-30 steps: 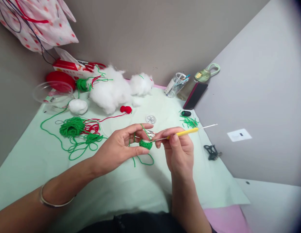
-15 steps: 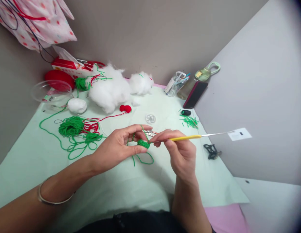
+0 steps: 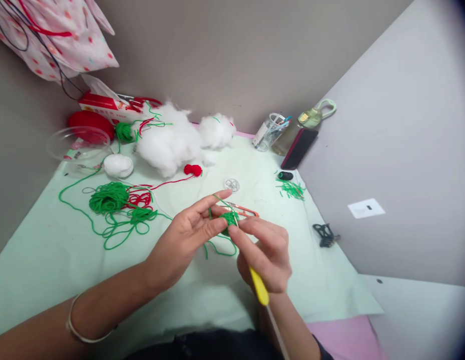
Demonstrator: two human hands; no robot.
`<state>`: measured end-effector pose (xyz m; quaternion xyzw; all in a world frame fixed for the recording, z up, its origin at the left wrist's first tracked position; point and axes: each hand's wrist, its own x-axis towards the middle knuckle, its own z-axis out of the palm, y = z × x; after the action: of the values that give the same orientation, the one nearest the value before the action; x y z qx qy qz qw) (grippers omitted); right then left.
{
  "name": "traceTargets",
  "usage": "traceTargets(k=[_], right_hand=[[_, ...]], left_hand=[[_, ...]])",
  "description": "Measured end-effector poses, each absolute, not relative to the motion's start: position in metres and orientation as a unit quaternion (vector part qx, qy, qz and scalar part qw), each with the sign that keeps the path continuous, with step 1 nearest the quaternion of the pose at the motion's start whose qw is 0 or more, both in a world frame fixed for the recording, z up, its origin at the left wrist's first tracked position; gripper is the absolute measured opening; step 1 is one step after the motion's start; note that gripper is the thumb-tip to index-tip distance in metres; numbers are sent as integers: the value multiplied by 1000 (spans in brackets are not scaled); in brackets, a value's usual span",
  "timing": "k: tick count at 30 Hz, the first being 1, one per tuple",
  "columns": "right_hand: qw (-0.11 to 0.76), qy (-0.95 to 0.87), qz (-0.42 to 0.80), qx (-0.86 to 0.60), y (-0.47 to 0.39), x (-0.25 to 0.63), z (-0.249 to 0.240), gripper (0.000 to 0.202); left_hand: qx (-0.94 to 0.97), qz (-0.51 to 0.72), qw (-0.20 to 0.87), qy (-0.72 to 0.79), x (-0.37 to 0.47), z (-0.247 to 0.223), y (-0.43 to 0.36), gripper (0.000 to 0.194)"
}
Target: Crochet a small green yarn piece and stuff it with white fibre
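Between thumb and fingers, my left hand (image 3: 192, 227) pinches a small green crochet piece (image 3: 231, 218), with green yarn running over the raised index finger. My right hand (image 3: 268, 250) grips a crochet hook (image 3: 259, 287) by its yellow handle; the thin metal tip meets the piece, and the other metal end points down toward my body. A loop of green yarn (image 3: 226, 254) hangs below the hands. Just beyond the fingers lie orange-handled snips (image 3: 247, 211), partly hidden by my left hand. Farther back sits a small clear round dish (image 3: 231, 185) with small items in it.
Loose green yarn (image 3: 109, 197) and tangled red yarn (image 3: 140, 199) lie to the left. White stuffing (image 3: 168, 140) is heaped at the back, near a red crocheted piece (image 3: 192, 170). A phone (image 3: 299, 149) leans at right, above green yarn scraps (image 3: 290, 190) and a black clip (image 3: 325, 235).
My right hand has turned, swinging the hook's handle from pointing right to pointing down toward me. The green piece has shifted slightly right and more of the snips shows.
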<state>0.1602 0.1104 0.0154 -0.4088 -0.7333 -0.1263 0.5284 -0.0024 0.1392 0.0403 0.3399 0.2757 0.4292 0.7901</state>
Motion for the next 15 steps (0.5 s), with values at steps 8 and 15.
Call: traceTargets(k=[8,15], right_hand=[[645,-628,171,-400,120,162,29,18],[661,-556,293,-410,121,166,30,13]], left_hand=[[321,390,824,258,-12,44,156,52],[466,365,757,277,-24,38,168,53]])
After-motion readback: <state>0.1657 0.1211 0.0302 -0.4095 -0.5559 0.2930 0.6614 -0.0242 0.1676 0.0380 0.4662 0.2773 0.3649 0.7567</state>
